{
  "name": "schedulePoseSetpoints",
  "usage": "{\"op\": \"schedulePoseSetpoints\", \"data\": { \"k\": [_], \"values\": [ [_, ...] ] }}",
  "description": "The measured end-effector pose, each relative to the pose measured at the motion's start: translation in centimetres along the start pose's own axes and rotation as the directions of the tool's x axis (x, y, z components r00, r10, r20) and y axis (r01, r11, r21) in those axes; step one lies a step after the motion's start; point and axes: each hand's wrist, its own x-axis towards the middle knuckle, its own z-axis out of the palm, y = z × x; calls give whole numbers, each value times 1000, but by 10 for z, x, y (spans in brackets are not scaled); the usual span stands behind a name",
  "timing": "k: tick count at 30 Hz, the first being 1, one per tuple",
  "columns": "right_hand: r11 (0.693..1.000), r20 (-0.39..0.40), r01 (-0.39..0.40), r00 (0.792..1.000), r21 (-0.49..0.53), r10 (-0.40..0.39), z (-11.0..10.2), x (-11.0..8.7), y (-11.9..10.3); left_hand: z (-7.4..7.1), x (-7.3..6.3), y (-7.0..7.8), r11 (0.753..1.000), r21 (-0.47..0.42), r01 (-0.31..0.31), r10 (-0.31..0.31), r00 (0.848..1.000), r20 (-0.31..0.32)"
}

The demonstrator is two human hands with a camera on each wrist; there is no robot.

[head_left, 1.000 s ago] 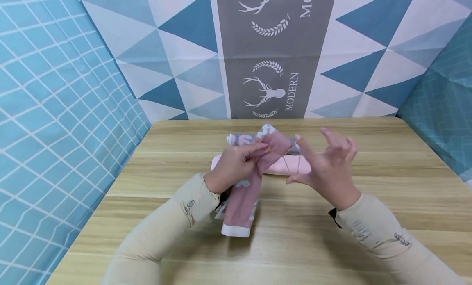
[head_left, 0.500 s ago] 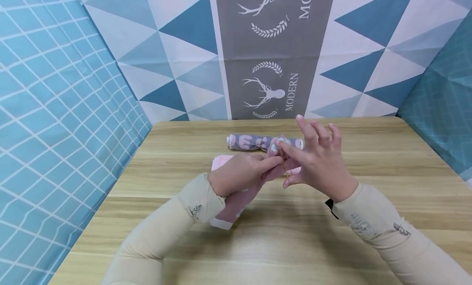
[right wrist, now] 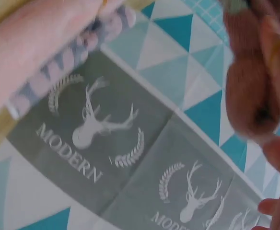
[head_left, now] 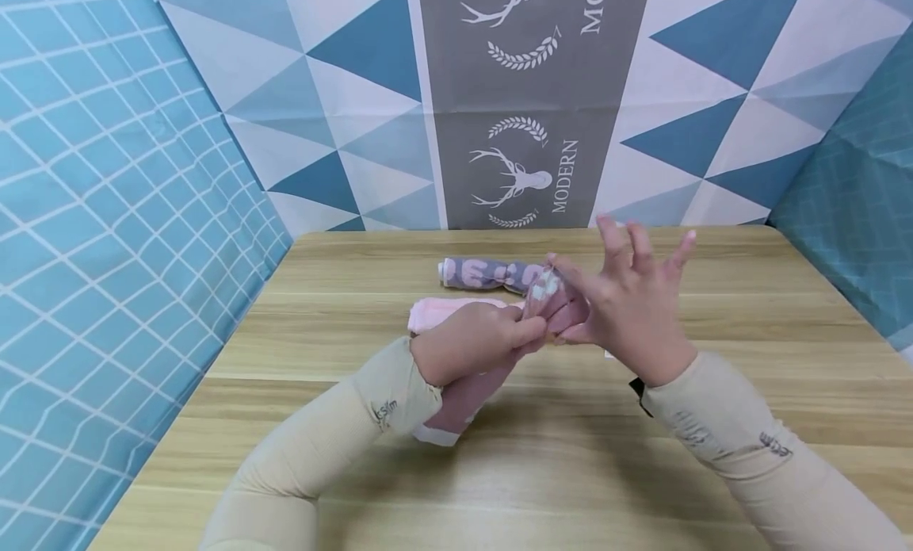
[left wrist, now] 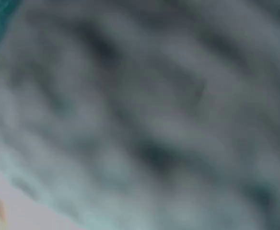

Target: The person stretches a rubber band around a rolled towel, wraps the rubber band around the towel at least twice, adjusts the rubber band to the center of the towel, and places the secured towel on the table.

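My left hand (head_left: 478, 337) grips a dusty-pink patterned towel (head_left: 471, 400), its white-hemmed end hanging below the wrist. Beyond the fist, the towel's bunched end (head_left: 563, 305) sits between the spread thumb and forefinger of my right hand (head_left: 631, 305); the other right fingers stick up. In the right wrist view, a thin orange band (right wrist: 279, 48) crosses a finger beside the bunched towel (right wrist: 250, 96). Blurred grey cloth (left wrist: 145, 105) fills most of the left wrist view.
Behind the hands a grey-and-pink rolled towel (head_left: 474, 273), cinched at its middle, lies on the wooden table (head_left: 342, 321). A light-pink towel (head_left: 442, 309) lies just in front of it, partly covered by my left arm. A patterned backdrop (head_left: 513, 147) rises behind the table.
The towel's folded end has tipped to the right and come between my right thumb and forefinger, where the thin band was stretched before. My left hand has moved slightly right and down.
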Motion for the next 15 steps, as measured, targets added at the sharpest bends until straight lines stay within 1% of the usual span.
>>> {"op": "schedulePoseSetpoints", "data": {
  "k": [1, 3, 4, 5, 6, 7, 8, 9, 11, 12, 13, 14, 15],
  "values": [
    [1000, 12, -5, 1000, -26, 6, -2, 0, 3, -2, -2, 1, 1000, 8, -13, 13, 1000, 6],
    [998, 66, 11, 998, -58, -7, -9, 2, 11, -5, -4, 2, 999, -25, -31, 31, 1000, 1],
    [998, 92, 26, 996, -56, -21, -11, 4, 15, -5, -5, 3, 998, -53, -41, 41, 999, -14],
    [998, 120, 45, 992, -42, -39, -13, 5, 17, -6, -6, 3, 994, -101, -49, 46, 998, -30],
    [998, 156, 61, 986, -24, -57, -15, 7, 19, -6, -7, 3, 984, -170, -54, 45, 998, -53],
    [997, 183, 74, 980, 1, -73, -16, 9, 20, -6, -6, 2, 963, -262, -60, 38, 996, -86],
    [996, 206, 81, 975, 45, -89, -15, 10, 20, -5, -6, 1, 932, -357, -69, 24, 991, -129],
    [992, 215, 79, 971, 102, -99, -13, 11, 19, -3, -6, -1, 900, -429, -75, 0, 985, -174],
    [970, 204, 65, 972, 232, -114, -6, 10, 17, -1, -6, -5, 829, -553, -84, -65, 967, -246],
    [953, 184, 56, 976, 299, -115, -2, 7, 16, 0, -6, -7, 796, -599, -89, -101, 956, -276],
    [928, 164, 44, 980, 371, -113, 2, 5, 16, 2, -6, -8, 771, -630, -94, -133, 944, -303],
    [891, 153, 28, 982, 452, -108, 6, 2, 14, 4, -6, -9, 758, -645, -94, -163, 931, -326],
    [852, 145, 9, 984, 523, -100, 9, -2, 13, 4, -6, -9, 749, -656, -90, -185, 923, -338]
  ]
}}
